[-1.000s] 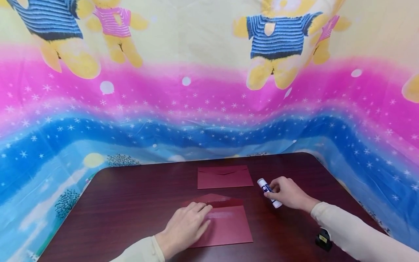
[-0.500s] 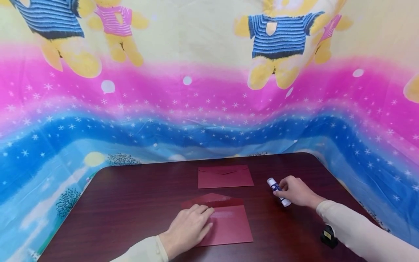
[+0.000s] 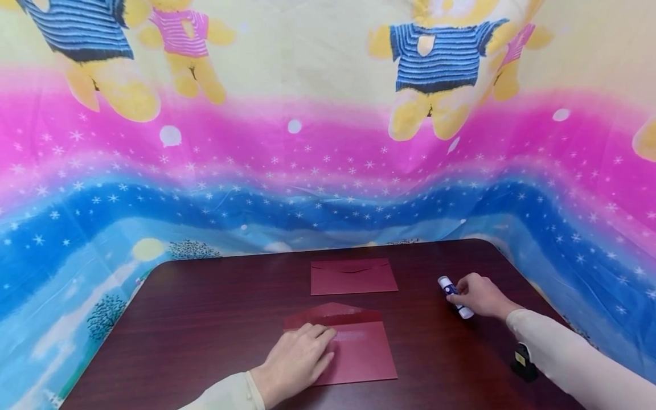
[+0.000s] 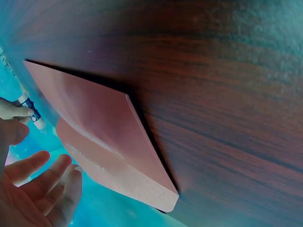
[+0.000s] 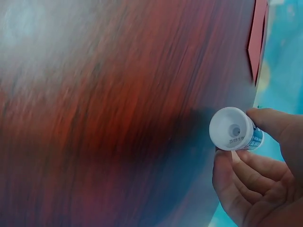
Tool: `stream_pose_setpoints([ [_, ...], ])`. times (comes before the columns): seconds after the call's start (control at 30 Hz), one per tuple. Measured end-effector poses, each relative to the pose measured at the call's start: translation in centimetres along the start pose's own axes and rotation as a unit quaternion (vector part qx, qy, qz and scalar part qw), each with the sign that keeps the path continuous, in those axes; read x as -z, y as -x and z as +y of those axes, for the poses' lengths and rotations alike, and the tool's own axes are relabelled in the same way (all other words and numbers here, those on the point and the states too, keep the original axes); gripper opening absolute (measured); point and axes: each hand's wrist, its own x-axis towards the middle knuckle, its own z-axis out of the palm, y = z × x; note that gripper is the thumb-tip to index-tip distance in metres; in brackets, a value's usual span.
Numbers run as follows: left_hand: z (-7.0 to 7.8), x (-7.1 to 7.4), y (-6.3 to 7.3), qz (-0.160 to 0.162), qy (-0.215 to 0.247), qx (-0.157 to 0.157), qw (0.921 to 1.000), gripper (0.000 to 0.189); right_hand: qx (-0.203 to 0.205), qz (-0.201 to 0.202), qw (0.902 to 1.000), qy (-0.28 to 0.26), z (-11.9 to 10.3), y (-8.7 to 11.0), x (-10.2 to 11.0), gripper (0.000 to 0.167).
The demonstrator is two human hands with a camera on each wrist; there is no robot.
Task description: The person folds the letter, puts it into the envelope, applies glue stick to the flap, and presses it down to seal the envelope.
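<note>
A dark red envelope (image 3: 364, 356) lies on the table in front, its pointed flap (image 3: 335, 313) folded out away from me. Whitish streaks show on the flap and just below its fold. My left hand (image 3: 297, 356) is over the envelope's left part, fingers loosely bent, with nothing between them in the left wrist view. Out to the right, my right hand (image 3: 484, 296) pinches a white and blue glue stick (image 3: 447, 286) between thumb and fingers. The right wrist view shows the round white end of the glue stick (image 5: 227, 128) close over the tabletop.
Behind the front envelope lies a second red envelope (image 3: 353, 282) with its flap down. The dark wood table (image 3: 205, 319) has rounded far corners. A printed curtain (image 3: 287, 210) hangs around its back and sides. A small black device (image 3: 523, 364) sits under the right sleeve.
My right hand has moved to the right with the glue stick, farther from the envelopes. The left hand has shifted only slightly over the front envelope.
</note>
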Motion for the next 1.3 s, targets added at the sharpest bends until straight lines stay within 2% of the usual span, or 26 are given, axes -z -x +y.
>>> stream_pose_setpoints([
  [0.2,0.1,-0.3,0.0,-0.019,0.012,0.001,0.9997,0.027,-0.006,0.004,0.9997,0.022,1.7,0.0,0.5,0.026],
  [0.47,0.2,-0.5,0.0,-0.038,0.035,0.013,0.9985,0.032,-0.016,0.003,0.9993,0.033,3.0,-0.1,0.8,0.023],
  [0.63,0.2,-0.6,0.0,-0.045,0.043,0.016,0.9979,0.031,-0.023,0.005,0.9990,0.037,3.1,-0.1,0.8,0.022],
  [1.0,0.2,-0.6,0.3,-0.033,0.039,0.009,0.9986,0.032,-0.032,0.006,0.9986,0.041,3.2,0.0,0.5,0.023],
  [1.3,0.4,-0.5,0.4,-0.046,0.050,0.014,0.9976,0.032,-0.033,0.004,0.9986,0.041,3.0,-0.1,0.6,0.029],
])
